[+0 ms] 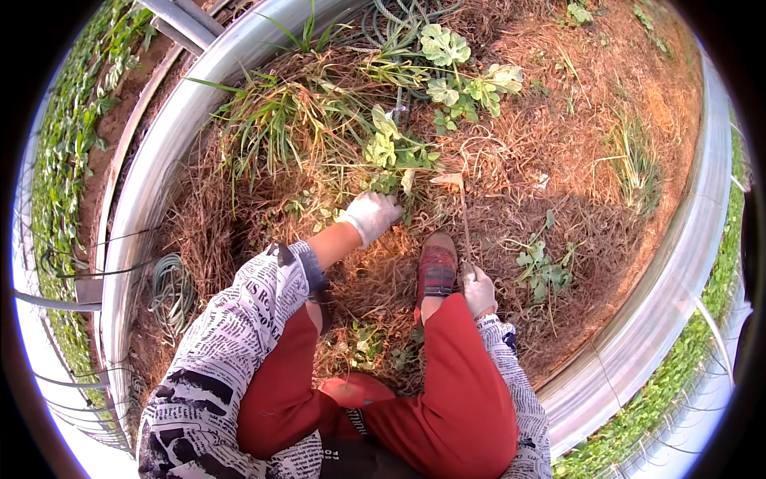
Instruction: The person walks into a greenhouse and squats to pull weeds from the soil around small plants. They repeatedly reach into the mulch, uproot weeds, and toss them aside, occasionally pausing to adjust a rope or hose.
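My left hand (374, 217), in a white glove, reaches down to the base of a low green plant (383, 149) with pale lobed leaves. Its fingertips are partly hidden among the leaves, so I cannot tell whether they grip a stem. In my right hand (477, 290), also gloved and beside my right knee, is the thin handle of a hand sickle (464, 218). The sickle's short blade (449, 178) points left above the dry grass, just right of the plant. My right shoe (437, 269) stands between the two hands.
Dry, cut grass (538, 149) covers much of the ground. A grass clump (281, 120) grows upper left; a leafy plant (543, 269) stands right. Ropes (170, 293) lie coiled at left, with more rope (398, 24) at top. Plastic sheeting (664, 275) curves along both sides.
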Demonstrator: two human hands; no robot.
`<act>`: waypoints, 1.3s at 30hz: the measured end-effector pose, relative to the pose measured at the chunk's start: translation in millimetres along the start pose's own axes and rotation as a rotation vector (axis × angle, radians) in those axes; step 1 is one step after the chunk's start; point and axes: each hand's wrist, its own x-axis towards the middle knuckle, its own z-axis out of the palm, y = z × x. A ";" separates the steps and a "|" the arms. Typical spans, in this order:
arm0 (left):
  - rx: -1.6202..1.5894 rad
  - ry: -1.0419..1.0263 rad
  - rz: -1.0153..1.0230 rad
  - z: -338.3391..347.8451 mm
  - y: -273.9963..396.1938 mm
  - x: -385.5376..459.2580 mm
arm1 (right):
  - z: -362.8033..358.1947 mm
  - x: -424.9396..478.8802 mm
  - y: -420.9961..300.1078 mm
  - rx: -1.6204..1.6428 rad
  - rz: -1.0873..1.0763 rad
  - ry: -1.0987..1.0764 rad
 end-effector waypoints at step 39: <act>0.058 -0.531 0.445 60.5 48.9 -88.6 | -6.3 -35.1 -25.2 -0.048 0.036 0.060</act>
